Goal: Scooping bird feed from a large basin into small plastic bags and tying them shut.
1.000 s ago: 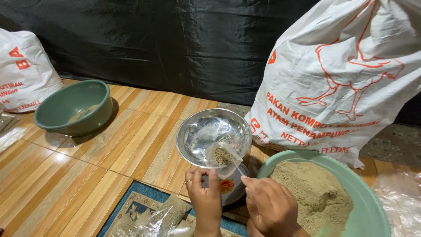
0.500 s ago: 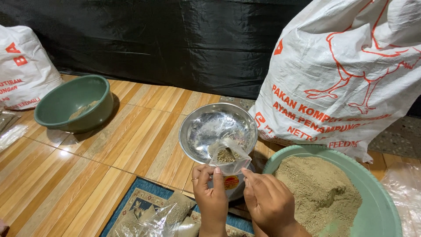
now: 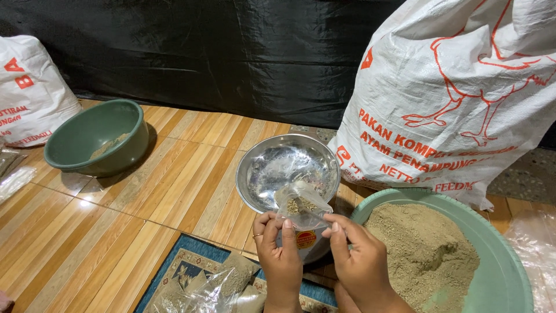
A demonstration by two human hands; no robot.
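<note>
Both hands pinch a small clear plastic bag (image 3: 301, 203) holding a little brownish powder, just over the near rim of the steel bowl (image 3: 272, 165): the left hand (image 3: 279, 255) grips its left side with thumb and fingers, the right hand (image 3: 362, 261) its right side. A large green basin (image 3: 504, 261) heaped with the same powder sits just right of the hands, a printed white sack (image 3: 463, 87) behind it. A smaller green bowl (image 3: 95, 139) stands well apart on the left.
</note>
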